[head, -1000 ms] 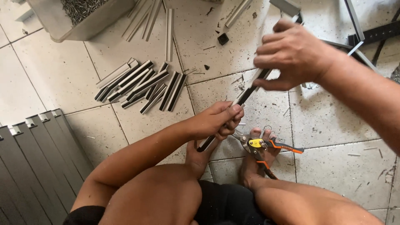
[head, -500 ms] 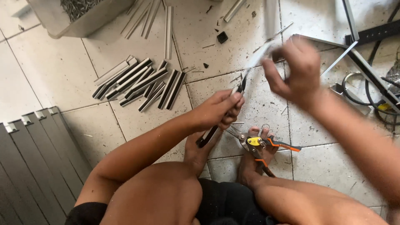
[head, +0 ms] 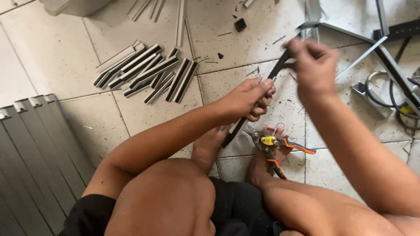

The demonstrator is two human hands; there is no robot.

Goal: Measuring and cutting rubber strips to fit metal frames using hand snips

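Note:
My left hand point(head: 249, 99) grips the middle of a long dark metal strip point(head: 276, 69) that slants from near my foot up to the right. At the strip's upper end my right hand point(head: 315, 65) is closed on it; this hand is blurred. Orange-handled tin snips point(head: 275, 148) lie on the tiled floor by my right foot, just below my left hand. I sit on the floor with both knees at the bottom of the view.
A pile of short cut metal channel pieces point(head: 146, 74) lies on the floor at upper left. Grey ribbed panels point(head: 35, 148) lie at left. Long metal bars point(head: 389, 48), a coiled cable point(head: 385, 94) and small offcuts lie at upper right.
My right hand has moved along the strip's upper end, down and to the right then back up. The view has shifted, so the channel pile sits higher. My left hand keeps its grip.

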